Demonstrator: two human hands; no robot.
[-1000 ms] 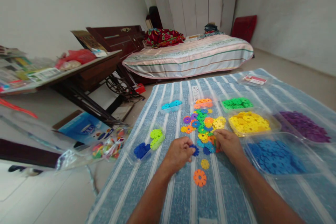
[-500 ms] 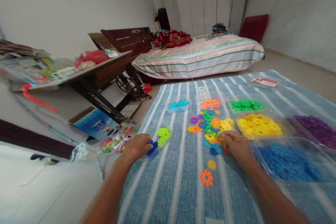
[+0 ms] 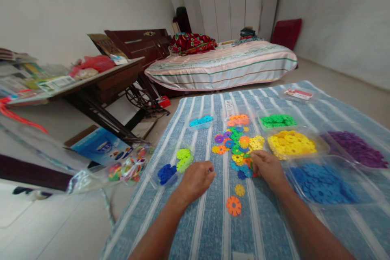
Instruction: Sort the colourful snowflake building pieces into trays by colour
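while both hands (image 3: 196, 178) (image 3: 266, 166) curl loosely, holding nothing, two loose discs (image 3: 233, 205) lie between them.

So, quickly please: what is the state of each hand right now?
Left hand: loosely curled on the blue striped cloth, apparently holding nothing.
Right hand: fingers curled on the loose pile of coloured plastic flower discs; grip cannot be told.

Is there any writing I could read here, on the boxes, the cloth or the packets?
Nothing reads clearly.
White label on the blue striped cloth: dark lettering, too blurred to read.
Red and white card in a clear packet: print too small.
Blue cardboard box on the floor: logo blurred.
Papers on the dark wooden table: illegible.
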